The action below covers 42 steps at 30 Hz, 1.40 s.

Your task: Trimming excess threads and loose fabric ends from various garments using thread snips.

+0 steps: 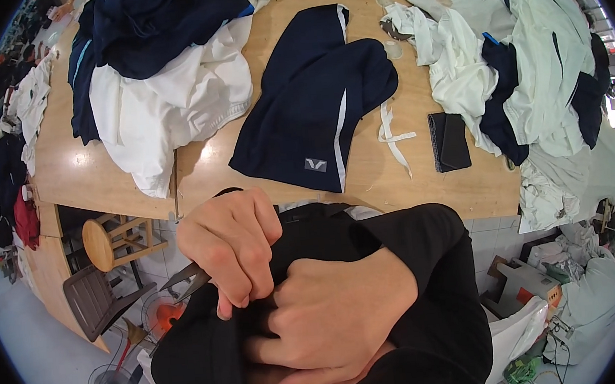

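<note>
Hands (336,310) curl near centre, one closed around dark metal snips (196,276), the other's hold hidden; pale wooden tabletop (454,195) lies bare right of centre.

No word or number can be read clearly. On the navy garment (290,113), which lies on the desk (210,167), there is a grey rectangular label (315,164) near the lower hem, and it carries a pale angular mark (a sign, not a word). The box (524,286) at lower right bears dark marks, too small for reading.
</note>
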Available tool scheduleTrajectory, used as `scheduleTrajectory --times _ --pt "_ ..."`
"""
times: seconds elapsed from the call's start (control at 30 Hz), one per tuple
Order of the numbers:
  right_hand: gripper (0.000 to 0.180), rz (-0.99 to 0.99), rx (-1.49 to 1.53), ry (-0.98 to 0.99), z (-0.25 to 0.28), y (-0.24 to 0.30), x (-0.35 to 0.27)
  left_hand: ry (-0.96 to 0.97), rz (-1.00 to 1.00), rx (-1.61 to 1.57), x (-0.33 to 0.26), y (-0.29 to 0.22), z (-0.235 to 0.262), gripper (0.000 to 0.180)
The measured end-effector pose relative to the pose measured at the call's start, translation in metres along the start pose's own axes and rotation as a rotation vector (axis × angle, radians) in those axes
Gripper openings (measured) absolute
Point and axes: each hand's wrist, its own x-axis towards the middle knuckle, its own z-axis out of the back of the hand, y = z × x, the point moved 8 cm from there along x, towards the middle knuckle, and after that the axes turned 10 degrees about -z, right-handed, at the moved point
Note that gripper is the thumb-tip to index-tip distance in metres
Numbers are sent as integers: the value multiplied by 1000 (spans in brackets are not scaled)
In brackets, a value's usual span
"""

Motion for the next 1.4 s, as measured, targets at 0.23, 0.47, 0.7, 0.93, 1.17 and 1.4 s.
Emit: scheduleTrajectory --times 0.23,0.47,0.7,0.93,1.17,1.4 --pt "35 282 182 -342 17 11 -10 12 -20 -12 0 -4 0 25" --pt "43 80 48 23 -16 -2 6 19 -31 -15 2 0 0 26" --pt "34 253 110 -269 21 13 -7 13 -32 -21 2 0 -2 26" --pt "37 175 193 -203 5 0 0 23 -18 -28 3 2 2 25" --pt "55 -150 78 157 4 -8 6 16 -5 8 3 2 0 24" --pt "63 25 220 -212 6 -10 6 30 -7 9 3 2 1 24"
